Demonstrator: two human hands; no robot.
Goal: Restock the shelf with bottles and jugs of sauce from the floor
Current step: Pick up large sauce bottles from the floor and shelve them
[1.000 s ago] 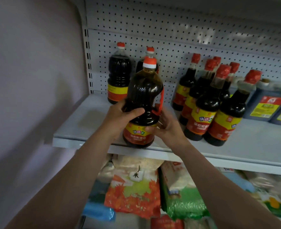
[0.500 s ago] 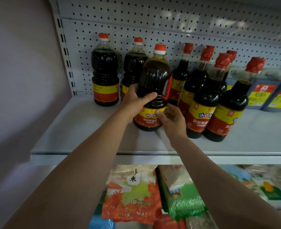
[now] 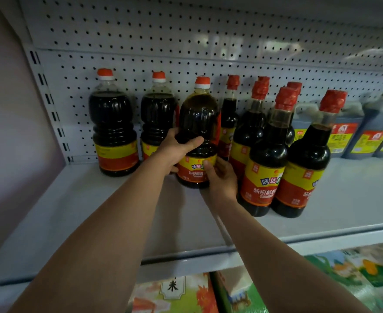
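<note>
Both hands hold a jug (image 3: 197,123) of dark sauce standing upright on the shelf (image 3: 95,211), just beside two like jugs (image 3: 114,123) at the back. The left hand (image 3: 177,150) wraps its middle, thumb across the front; the right hand (image 3: 222,177) curls round its yellow-red label. Slimmer bottles (image 3: 265,154), also dark-filled, crowd its right side.

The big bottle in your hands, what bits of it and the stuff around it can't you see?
Head view only:
- The held bottle: label partly covered by the left hand and right hand.
- Whether its base touches the shelf: hidden by both hands.
- The jugs at far right: blurred, cut off by the edge.
- Small label print: unreadable.
</note>
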